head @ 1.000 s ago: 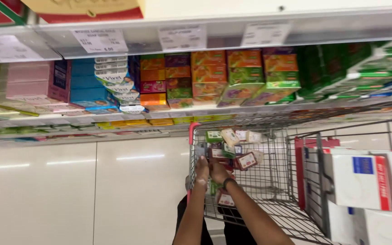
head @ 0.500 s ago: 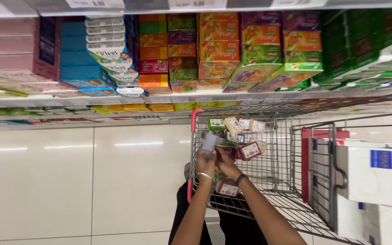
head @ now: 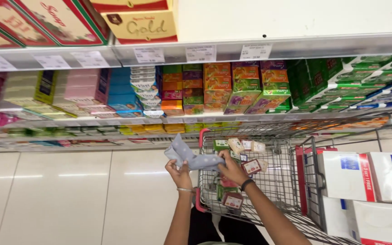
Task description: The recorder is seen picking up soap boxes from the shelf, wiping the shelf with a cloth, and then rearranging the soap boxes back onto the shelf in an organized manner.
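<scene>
Above the near rim of the wire trolley (head: 275,190), we are holding a grey dotted cloth (head: 188,156) stretched between both hands. Our left hand (head: 178,172) is pinching its bunched end, and our right hand (head: 230,167) is gripping the other end with fingers curled. Small packets (head: 246,147) are lying in the trolley beneath. Beyond, shelves of coloured boxes (head: 218,88) are facing us; white cartons (head: 373,177) are sitting to the right.

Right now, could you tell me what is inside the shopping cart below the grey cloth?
The shopping cart holds small soap packs, some red-labelled. The grey cloth, held by the left hand and right hand, hides whatever lies beneath it.
</scene>
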